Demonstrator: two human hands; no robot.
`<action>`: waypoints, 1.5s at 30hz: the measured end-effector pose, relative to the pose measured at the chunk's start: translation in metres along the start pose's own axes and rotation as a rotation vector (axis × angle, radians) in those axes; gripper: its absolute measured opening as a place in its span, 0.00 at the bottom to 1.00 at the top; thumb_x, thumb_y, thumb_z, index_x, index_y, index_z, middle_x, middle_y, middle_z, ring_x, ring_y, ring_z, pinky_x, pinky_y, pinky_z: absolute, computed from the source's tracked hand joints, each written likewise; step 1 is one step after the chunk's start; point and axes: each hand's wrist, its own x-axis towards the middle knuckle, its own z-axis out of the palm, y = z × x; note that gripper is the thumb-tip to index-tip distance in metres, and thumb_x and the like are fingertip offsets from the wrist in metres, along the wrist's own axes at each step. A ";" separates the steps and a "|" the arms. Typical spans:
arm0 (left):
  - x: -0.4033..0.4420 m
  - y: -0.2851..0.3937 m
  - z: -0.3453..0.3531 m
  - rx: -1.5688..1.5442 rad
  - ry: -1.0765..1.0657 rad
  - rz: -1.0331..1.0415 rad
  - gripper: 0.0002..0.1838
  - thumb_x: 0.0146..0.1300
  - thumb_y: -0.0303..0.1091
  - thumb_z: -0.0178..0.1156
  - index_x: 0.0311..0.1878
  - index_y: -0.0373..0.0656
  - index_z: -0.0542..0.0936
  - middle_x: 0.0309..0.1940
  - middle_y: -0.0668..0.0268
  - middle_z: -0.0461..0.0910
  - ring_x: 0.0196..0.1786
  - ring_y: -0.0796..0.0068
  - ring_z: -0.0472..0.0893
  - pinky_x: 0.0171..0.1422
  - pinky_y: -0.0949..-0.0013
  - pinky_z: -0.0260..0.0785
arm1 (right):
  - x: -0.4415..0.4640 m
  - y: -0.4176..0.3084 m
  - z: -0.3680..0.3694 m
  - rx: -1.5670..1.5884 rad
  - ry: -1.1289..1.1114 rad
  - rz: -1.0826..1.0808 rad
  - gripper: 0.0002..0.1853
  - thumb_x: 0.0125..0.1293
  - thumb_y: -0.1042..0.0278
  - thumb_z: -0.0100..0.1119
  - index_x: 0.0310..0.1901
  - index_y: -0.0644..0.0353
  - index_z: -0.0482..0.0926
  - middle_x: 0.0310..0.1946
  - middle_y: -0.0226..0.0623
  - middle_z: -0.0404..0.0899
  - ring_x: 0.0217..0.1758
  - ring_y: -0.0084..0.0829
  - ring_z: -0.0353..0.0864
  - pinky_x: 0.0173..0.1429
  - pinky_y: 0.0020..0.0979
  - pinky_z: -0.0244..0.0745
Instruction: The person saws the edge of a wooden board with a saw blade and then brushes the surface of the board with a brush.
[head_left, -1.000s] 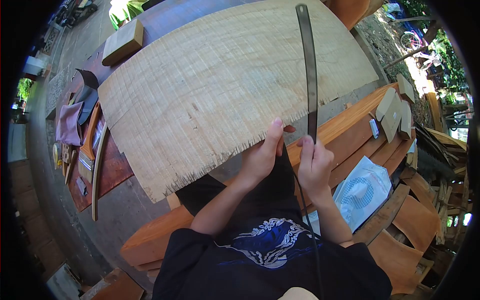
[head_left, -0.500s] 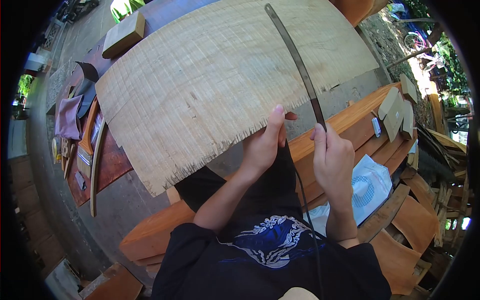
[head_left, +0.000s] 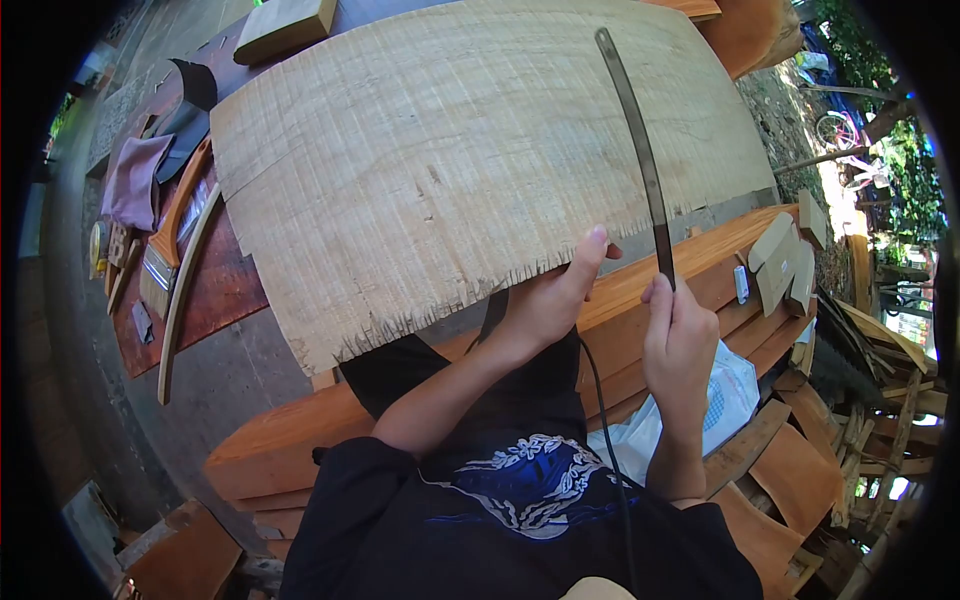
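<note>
Gripping wooden sheet [head_left: 460, 160] in left hand [head_left: 548, 300], dark strip [head_left: 639, 143] in right hand [head_left: 682, 335].

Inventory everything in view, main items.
ragged-edged wooden sheet: 1, pale, centre
slender metal-looking strip: 1, dark grey, right hand
flat bristle brush: 1, orange-handled, left
curved wooden strip: 1, tan, left
folded cloth: 1, mauve, left
curled flexible piece: 1, dark grey, left
rectangular wooden block: 1, pale, top
crumpled plastic bag: 1, white-blue, right
thin cable: 1, black, over shirt
bicycle: 1, pink, far right
stacked wooden planks: several, orange-brown, below sheet
shirt: 1, black, bottom
left hand: 1, bare, sheet edge
right hand: 1, bare, on metal-looking strip
</note>
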 end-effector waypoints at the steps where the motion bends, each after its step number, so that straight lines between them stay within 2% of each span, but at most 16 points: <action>1: -0.002 0.000 0.000 0.008 -0.009 -0.017 0.22 0.77 0.46 0.51 0.32 0.39 0.80 0.16 0.72 0.68 0.25 0.79 0.73 0.37 0.71 0.70 | 0.007 0.001 0.000 -0.012 -0.008 -0.016 0.15 0.77 0.63 0.49 0.33 0.63 0.75 0.19 0.52 0.75 0.25 0.58 0.79 0.29 0.50 0.67; 2: -0.005 -0.001 0.002 0.017 -0.021 -0.035 0.22 0.78 0.45 0.49 0.30 0.39 0.78 0.16 0.71 0.67 0.27 0.77 0.76 0.42 0.69 0.73 | 0.021 0.000 0.005 -0.023 -0.014 -0.031 0.14 0.77 0.64 0.50 0.33 0.63 0.75 0.19 0.52 0.76 0.26 0.57 0.79 0.29 0.49 0.68; 5: -0.004 0.000 0.000 0.035 -0.039 0.060 0.23 0.77 0.47 0.50 0.29 0.40 0.78 0.17 0.70 0.69 0.27 0.77 0.75 0.39 0.70 0.71 | 0.019 -0.003 0.004 -0.014 -0.028 -0.040 0.14 0.76 0.66 0.50 0.34 0.64 0.78 0.21 0.51 0.78 0.27 0.55 0.81 0.30 0.48 0.69; 8: -0.006 0.008 0.002 0.063 -0.009 -0.033 0.24 0.77 0.48 0.51 0.27 0.40 0.77 0.18 0.69 0.71 0.28 0.77 0.76 0.36 0.70 0.69 | -0.003 0.003 -0.004 0.009 -0.019 -0.013 0.15 0.77 0.65 0.48 0.33 0.64 0.77 0.20 0.50 0.76 0.26 0.55 0.80 0.29 0.48 0.68; 12: -0.007 0.001 0.001 0.037 -0.039 -0.037 0.26 0.77 0.48 0.51 0.25 0.41 0.76 0.20 0.67 0.73 0.29 0.77 0.76 0.35 0.71 0.68 | 0.032 -0.007 -0.007 0.023 -0.101 -0.051 0.14 0.76 0.66 0.51 0.33 0.65 0.77 0.21 0.50 0.78 0.26 0.53 0.82 0.30 0.47 0.70; 15: -0.003 -0.004 0.000 0.042 -0.038 0.046 0.25 0.77 0.48 0.50 0.25 0.41 0.76 0.20 0.68 0.73 0.29 0.77 0.76 0.35 0.71 0.68 | 0.004 0.001 -0.008 -0.009 -0.078 -0.007 0.15 0.77 0.65 0.50 0.33 0.65 0.77 0.22 0.51 0.78 0.28 0.53 0.82 0.30 0.47 0.70; 18: -0.007 0.004 0.005 0.057 -0.006 -0.069 0.25 0.77 0.48 0.50 0.26 0.40 0.76 0.20 0.68 0.72 0.29 0.77 0.75 0.36 0.70 0.68 | 0.005 0.002 -0.009 0.006 -0.073 -0.015 0.14 0.76 0.66 0.50 0.34 0.65 0.78 0.22 0.51 0.79 0.28 0.53 0.82 0.30 0.46 0.71; 21: -0.008 -0.005 0.002 0.031 -0.044 0.004 0.25 0.77 0.48 0.50 0.28 0.39 0.77 0.21 0.68 0.72 0.27 0.78 0.74 0.35 0.71 0.68 | 0.032 -0.007 -0.005 -0.004 -0.085 -0.057 0.13 0.75 0.68 0.51 0.35 0.66 0.79 0.22 0.52 0.79 0.27 0.52 0.83 0.31 0.46 0.71; 24: -0.005 -0.005 0.000 0.072 -0.058 0.026 0.24 0.77 0.47 0.50 0.28 0.39 0.77 0.21 0.68 0.73 0.25 0.79 0.72 0.34 0.70 0.68 | 0.004 0.007 -0.009 0.066 -0.081 -0.035 0.13 0.76 0.68 0.50 0.35 0.67 0.79 0.22 0.52 0.79 0.27 0.53 0.82 0.31 0.46 0.71; 27: -0.010 0.005 0.004 0.074 -0.023 -0.034 0.25 0.77 0.48 0.50 0.28 0.38 0.78 0.21 0.68 0.73 0.24 0.79 0.71 0.33 0.70 0.67 | 0.001 0.004 -0.016 0.037 -0.139 0.031 0.14 0.76 0.68 0.50 0.35 0.67 0.78 0.22 0.52 0.79 0.27 0.52 0.82 0.31 0.46 0.71; 30: -0.009 0.000 0.003 0.026 -0.018 -0.010 0.25 0.77 0.48 0.50 0.28 0.38 0.78 0.20 0.68 0.73 0.24 0.79 0.71 0.33 0.70 0.67 | 0.024 -0.005 -0.010 0.063 -0.126 -0.020 0.14 0.76 0.68 0.50 0.34 0.67 0.78 0.21 0.51 0.78 0.26 0.53 0.82 0.30 0.45 0.70; 33: -0.009 0.001 0.003 0.021 -0.009 -0.006 0.25 0.77 0.49 0.50 0.28 0.38 0.78 0.20 0.68 0.73 0.24 0.79 0.71 0.33 0.71 0.68 | -0.002 0.006 -0.009 0.025 -0.101 -0.040 0.15 0.77 0.67 0.49 0.34 0.66 0.78 0.21 0.51 0.78 0.26 0.53 0.81 0.29 0.45 0.69; 36: -0.011 0.005 0.004 0.055 -0.008 -0.089 0.25 0.77 0.49 0.51 0.28 0.39 0.77 0.21 0.68 0.73 0.24 0.79 0.72 0.33 0.71 0.68 | -0.008 0.010 -0.009 0.037 -0.071 -0.029 0.16 0.78 0.65 0.48 0.33 0.65 0.77 0.21 0.51 0.77 0.26 0.55 0.80 0.29 0.46 0.68; 39: -0.011 0.000 0.003 0.005 -0.015 -0.026 0.25 0.76 0.50 0.51 0.29 0.39 0.78 0.21 0.68 0.73 0.24 0.79 0.72 0.33 0.71 0.68 | 0.021 -0.001 -0.005 0.062 -0.101 -0.043 0.14 0.77 0.66 0.49 0.35 0.66 0.78 0.21 0.51 0.78 0.26 0.53 0.81 0.30 0.46 0.70; 42: -0.009 -0.005 0.001 0.023 -0.028 0.009 0.25 0.76 0.50 0.51 0.30 0.38 0.79 0.21 0.68 0.73 0.25 0.79 0.72 0.32 0.72 0.68 | -0.006 0.009 -0.010 0.047 -0.115 -0.014 0.13 0.77 0.68 0.49 0.35 0.66 0.78 0.21 0.50 0.78 0.26 0.53 0.81 0.29 0.45 0.70; 45: -0.012 0.003 0.007 -0.007 0.027 -0.090 0.24 0.76 0.49 0.51 0.30 0.39 0.79 0.22 0.67 0.74 0.25 0.79 0.72 0.32 0.72 0.68 | -0.006 0.008 -0.008 0.070 -0.105 -0.025 0.14 0.77 0.68 0.49 0.35 0.66 0.78 0.20 0.50 0.77 0.24 0.53 0.80 0.28 0.45 0.69</action>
